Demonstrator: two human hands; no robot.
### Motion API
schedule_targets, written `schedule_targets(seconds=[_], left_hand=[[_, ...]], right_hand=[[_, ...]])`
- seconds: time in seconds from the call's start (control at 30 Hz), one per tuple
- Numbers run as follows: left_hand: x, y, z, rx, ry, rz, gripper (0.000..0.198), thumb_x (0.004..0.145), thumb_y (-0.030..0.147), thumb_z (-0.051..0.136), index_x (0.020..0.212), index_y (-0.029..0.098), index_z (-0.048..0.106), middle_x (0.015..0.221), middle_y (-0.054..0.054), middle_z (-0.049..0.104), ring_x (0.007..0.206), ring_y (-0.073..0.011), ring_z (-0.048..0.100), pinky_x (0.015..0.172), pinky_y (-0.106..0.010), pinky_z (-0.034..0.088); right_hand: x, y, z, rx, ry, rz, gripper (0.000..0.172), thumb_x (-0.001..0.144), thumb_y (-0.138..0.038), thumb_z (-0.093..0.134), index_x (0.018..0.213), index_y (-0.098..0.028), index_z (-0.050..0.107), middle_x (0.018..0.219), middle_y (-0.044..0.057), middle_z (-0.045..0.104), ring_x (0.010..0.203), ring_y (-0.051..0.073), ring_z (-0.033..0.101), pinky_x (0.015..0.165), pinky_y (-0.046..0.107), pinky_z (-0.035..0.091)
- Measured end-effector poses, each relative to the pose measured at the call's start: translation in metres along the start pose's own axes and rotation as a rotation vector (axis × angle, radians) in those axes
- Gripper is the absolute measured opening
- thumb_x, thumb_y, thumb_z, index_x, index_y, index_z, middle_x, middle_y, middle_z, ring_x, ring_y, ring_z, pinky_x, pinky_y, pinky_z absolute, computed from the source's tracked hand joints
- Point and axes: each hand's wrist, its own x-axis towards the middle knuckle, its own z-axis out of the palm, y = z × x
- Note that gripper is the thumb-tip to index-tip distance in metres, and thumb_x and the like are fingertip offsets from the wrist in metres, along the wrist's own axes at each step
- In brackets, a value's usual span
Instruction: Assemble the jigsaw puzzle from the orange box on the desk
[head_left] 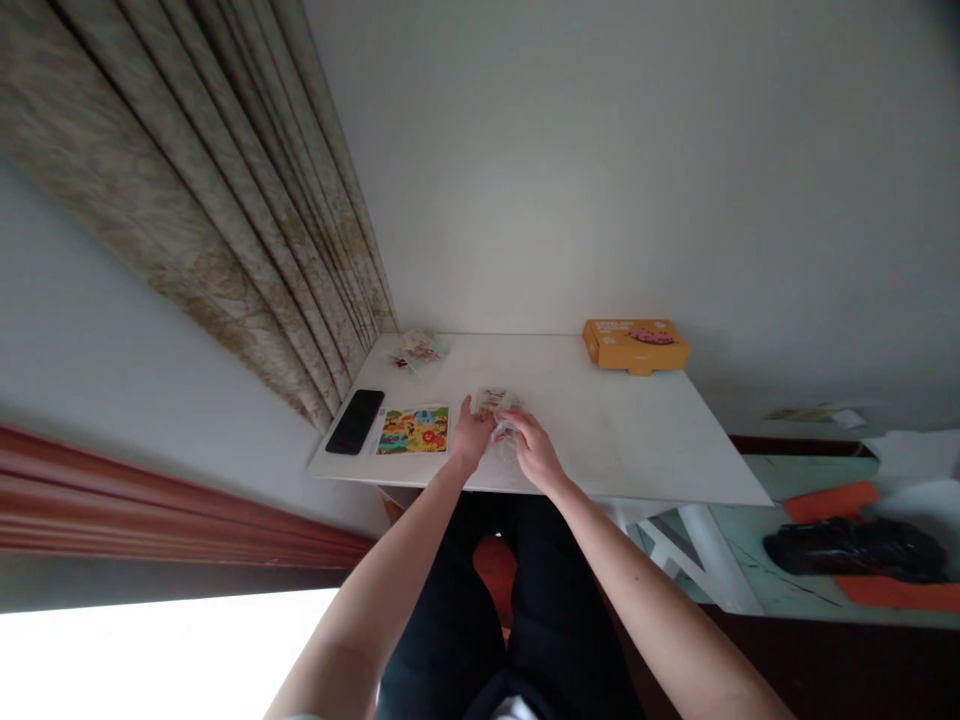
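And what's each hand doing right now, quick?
Left hand: holding the clear bag.
Right hand: fingers bent at the bag; can't tell if they're gripping it.

Setting: room in a home, by appearance; which room cannot be told. Evidence: full-length folds of a floral-patterned curtain (225, 230) hang on the left, against a plain white wall (562, 180). A glossy red-brown trim (150, 500) runs below the curtain. Small white bench (637, 430) stands against the wall, of domestic scale, with white legs (720, 560). On it: a smartphone (355, 422), a cartoon-animal picture card (414, 430) and an orange printed carton (637, 347), household items. At right, a black plastic bag (855, 550) lies low down, over a pale green, dark-veined surface (795, 590).
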Motion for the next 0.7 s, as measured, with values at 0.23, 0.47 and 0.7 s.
schedule_targets(seconds=[0.23,0.47,0.7], left_hand=[[-0.015,0.012,-0.007,0.151,-0.319,0.212,0.061,0.079,0.047,0.084,0.135,0.025,0.07,0.12,-0.01,0.075,0.119,-0.03,0.067,0.102,-0.039,0.052],[-0.023,0.003,0.0,-0.091,-0.369,0.11,0.059,0.076,0.042,0.086,0.132,0.027,0.071,0.139,-0.012,0.065,0.116,-0.0287,0.066,0.088,-0.039,0.06],[-0.007,0.008,-0.001,0.031,-0.085,0.213,0.012,0.077,0.028,0.078,0.085,0.019,0.078,0.088,-0.006,0.076,0.084,-0.0205,0.07,0.076,-0.032,0.058]], right_hand=[[0.002,0.002,-0.001,-0.007,0.125,0.149,0.06,0.085,-0.009,0.041,0.137,-0.024,0.066,0.136,0.009,0.07,0.13,0.024,0.064,0.116,0.05,0.048],[0.001,-0.013,-0.011,0.371,-0.086,0.245,0.037,0.094,-0.033,0.048,0.117,-0.023,0.075,0.125,0.009,0.076,0.115,0.025,0.069,0.1,0.041,0.056],[0.007,-0.028,-0.025,0.543,-0.21,0.297,0.046,0.099,-0.056,0.05,0.122,-0.024,0.075,0.139,0.011,0.069,0.122,0.027,0.067,0.092,0.039,0.059]])
